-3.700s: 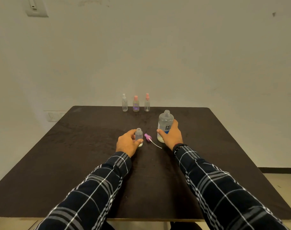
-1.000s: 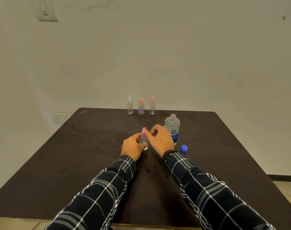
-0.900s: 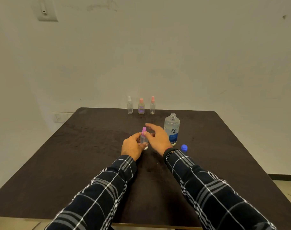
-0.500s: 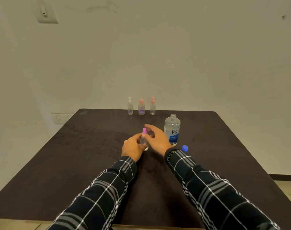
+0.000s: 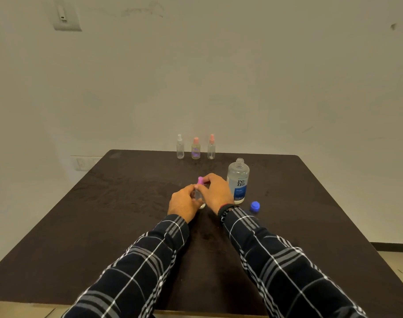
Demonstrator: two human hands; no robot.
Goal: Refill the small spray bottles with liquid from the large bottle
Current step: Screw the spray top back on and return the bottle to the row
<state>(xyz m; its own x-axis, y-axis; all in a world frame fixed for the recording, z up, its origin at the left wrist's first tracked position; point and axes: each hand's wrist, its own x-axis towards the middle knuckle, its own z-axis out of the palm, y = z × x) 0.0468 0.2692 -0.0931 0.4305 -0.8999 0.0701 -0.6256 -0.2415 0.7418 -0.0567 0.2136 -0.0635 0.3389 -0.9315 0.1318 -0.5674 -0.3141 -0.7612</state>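
Observation:
A small clear spray bottle (image 5: 198, 195) stands at the middle of the dark table (image 5: 104, 226). My left hand (image 5: 184, 203) grips its body. My right hand (image 5: 216, 191) pinches the pink spray top (image 5: 200, 180) that sits on the bottle's neck. The large clear bottle (image 5: 238, 181) with a blue label stands uncapped just right of my right hand. Its blue cap (image 5: 254, 206) lies on the table to the right of my wrist.
Three small spray bottles stand in a row at the table's far edge: one with a white top (image 5: 180, 147), two with pink tops (image 5: 195, 148) (image 5: 211, 147). A plain wall rises behind the table.
The pink spray top has gone from lying on the table onto the small bottle. My right hand left the large bottle and now pinches the top, its fingers shifting over the last second.

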